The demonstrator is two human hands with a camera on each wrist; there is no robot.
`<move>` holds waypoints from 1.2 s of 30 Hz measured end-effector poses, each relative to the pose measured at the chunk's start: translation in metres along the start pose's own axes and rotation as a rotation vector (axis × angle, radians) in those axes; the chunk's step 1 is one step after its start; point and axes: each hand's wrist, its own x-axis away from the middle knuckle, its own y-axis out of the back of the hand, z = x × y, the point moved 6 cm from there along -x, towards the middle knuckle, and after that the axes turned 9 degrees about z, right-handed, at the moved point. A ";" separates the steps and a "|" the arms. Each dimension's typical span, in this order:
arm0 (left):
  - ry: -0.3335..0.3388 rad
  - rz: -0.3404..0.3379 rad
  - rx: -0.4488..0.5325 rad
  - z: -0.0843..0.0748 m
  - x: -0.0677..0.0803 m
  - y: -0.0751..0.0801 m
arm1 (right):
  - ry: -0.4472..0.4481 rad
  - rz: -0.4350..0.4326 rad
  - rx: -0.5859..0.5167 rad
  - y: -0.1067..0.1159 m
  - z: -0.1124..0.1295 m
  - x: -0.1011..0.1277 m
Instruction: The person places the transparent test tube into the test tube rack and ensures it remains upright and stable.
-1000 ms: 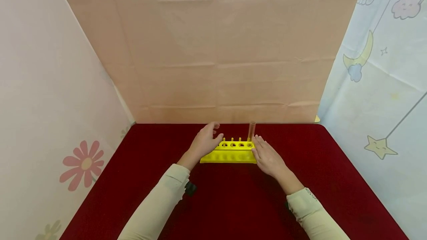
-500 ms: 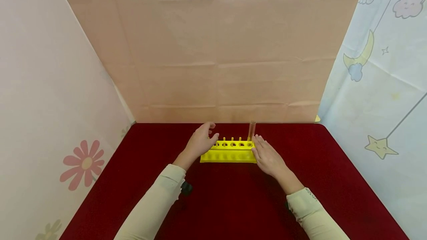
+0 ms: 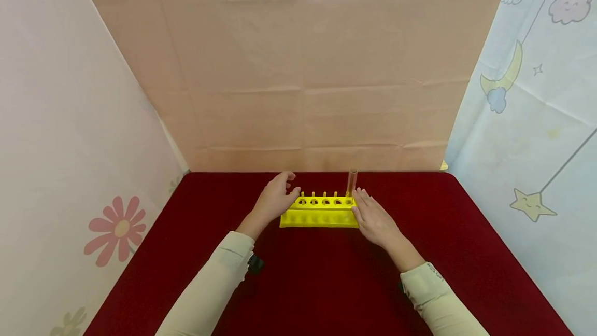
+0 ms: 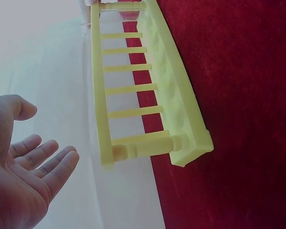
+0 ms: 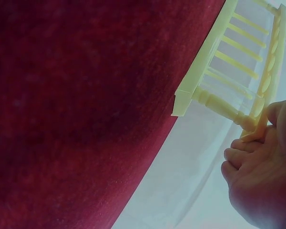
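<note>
A yellow test tube rack [image 3: 319,219] stands on the red tabletop, one clear test tube [image 3: 352,183] upright in its rightmost hole. At that end my right hand [image 3: 375,220] holds the rack; the right wrist view shows the end of the top plate between thumb [image 5: 275,112] and fingers [image 5: 236,157]. My left hand [image 3: 272,198] is beside the rack's left end, thumb and fingers spread with nothing between them. In the left wrist view, a gap separates this hand [image 4: 26,171] from the rack [image 4: 181,95].
Red cloth [image 3: 322,279] covers the table. A tan backdrop [image 3: 298,77] rises behind its far edge. Printed white sheets border both sides, the left one [image 3: 60,118] with flowers and the right one [image 3: 527,144] with a moon and star.
My left hand has moved left along the rack, uncovering more of its holes and pegs. The right hand, the rack and the test tube have stayed in place.
</note>
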 end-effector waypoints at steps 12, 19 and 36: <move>-0.003 -0.020 0.006 0.006 0.005 0.005 | -0.009 0.004 0.001 0.000 0.001 0.001; 0.007 -0.021 0.002 0.007 0.007 0.010 | -0.010 0.003 -0.005 0.001 0.001 0.000; 0.015 -0.028 -0.020 0.020 0.010 0.013 | 0.013 -0.015 0.034 0.002 0.001 0.003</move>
